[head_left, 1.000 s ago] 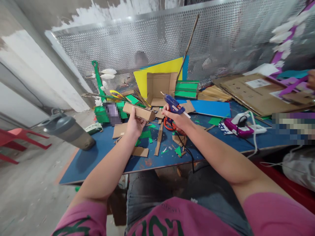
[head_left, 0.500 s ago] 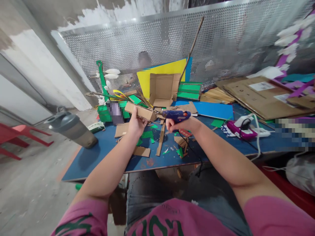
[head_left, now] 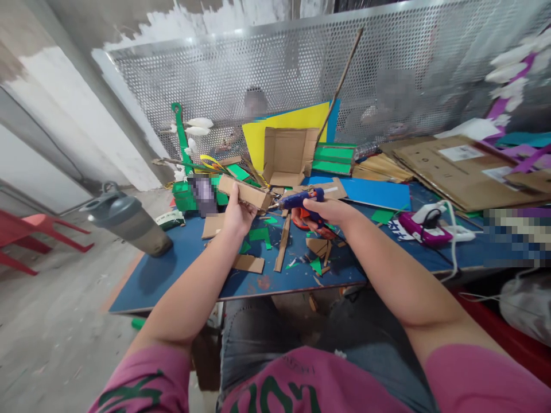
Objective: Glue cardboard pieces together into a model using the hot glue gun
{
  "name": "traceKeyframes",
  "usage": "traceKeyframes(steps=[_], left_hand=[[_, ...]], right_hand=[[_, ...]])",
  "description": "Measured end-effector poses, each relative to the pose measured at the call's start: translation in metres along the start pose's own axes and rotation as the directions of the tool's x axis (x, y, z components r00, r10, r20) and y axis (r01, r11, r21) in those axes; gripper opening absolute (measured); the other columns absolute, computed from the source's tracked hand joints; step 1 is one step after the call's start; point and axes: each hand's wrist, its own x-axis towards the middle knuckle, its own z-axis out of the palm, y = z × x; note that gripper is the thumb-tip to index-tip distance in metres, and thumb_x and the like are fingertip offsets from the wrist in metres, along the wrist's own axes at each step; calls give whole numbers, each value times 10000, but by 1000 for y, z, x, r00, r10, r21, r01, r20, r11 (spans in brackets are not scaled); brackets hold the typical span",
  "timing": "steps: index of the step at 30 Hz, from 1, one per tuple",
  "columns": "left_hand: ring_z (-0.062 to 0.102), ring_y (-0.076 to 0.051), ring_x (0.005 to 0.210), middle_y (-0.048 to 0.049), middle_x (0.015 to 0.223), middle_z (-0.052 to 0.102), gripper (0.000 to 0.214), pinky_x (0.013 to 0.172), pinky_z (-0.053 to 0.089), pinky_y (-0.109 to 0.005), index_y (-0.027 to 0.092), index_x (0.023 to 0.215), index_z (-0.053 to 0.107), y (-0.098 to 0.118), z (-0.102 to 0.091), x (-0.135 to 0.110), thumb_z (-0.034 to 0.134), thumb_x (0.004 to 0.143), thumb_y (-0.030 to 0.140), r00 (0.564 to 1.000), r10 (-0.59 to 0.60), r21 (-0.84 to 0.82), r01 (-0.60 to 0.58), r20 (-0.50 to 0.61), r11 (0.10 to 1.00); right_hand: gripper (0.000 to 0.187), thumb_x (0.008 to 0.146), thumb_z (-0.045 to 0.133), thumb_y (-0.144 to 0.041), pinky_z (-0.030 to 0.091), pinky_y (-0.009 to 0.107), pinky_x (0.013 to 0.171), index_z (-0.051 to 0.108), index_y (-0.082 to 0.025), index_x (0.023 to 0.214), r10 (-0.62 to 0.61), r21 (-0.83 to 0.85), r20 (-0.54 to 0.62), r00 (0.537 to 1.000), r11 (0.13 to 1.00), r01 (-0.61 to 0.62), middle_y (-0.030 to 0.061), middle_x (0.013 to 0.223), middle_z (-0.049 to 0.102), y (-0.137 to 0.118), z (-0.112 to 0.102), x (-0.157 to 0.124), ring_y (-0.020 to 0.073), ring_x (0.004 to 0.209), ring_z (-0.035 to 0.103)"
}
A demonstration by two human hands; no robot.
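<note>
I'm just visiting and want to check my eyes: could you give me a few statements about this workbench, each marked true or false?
1. The right hand holds a blue glue gun. True.
2. The left hand holds nothing. False: it holds a folded cardboard piece.
3. The glue gun's nozzle points toward the cardboard piece. True.
4. The grey bottle is at the right end of the table. False: it is at the left end.
5. A yellow sheet is behind the open cardboard box. True.
</note>
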Motion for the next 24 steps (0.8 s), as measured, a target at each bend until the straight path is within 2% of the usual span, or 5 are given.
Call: traceKeyframes(steps=[5,9,15,21,24], left_hand=[[812,-168,894,-32,1006,846,412,742,629,-240,242,1288,731,1,0,-1,733,1041,571,1000,-4,-11,4,7,1000],[822,-190,983,-44,1103,848,442,836,653,-273,238,1318,728,0,-1,0,703,1054,591,999,3,1,-4,37,1000],[817,-209,1051,-62,1196,844,478,872,667,-295,225,1315,728,-2,-4,4,694,1048,620,998,7,36,-9,56,999],[816,-192,1040,-55,1169,844,491,868,664,-270,233,1303,717,0,-7,9,699,1034,644,999,-19,59,17,27,998],[815,-212,1081,-64,1187,843,510,927,676,-304,238,1319,711,-1,-8,10,755,998,632,999,-32,83,28,43,996]], right_hand=[[571,786,904,-714,527,257,445,718,-188,909,-33,191,-41,999,981,40,34,834,748,8,1,5,81,494,476],[576,802,900,-715,604,269,515,672,-198,914,5,290,-48,999,957,9,29,865,717,5,4,5,100,579,550],[575,809,900,-714,600,251,511,682,-208,975,177,191,-65,982,968,-162,53,940,767,2,3,1,109,580,630],[608,892,697,-829,429,256,363,618,-227,917,66,319,-216,974,948,6,18,749,700,0,0,8,74,399,378],[487,860,704,-703,406,262,367,566,-238,909,49,366,-320,946,928,76,19,717,683,-4,-3,10,99,416,405]])
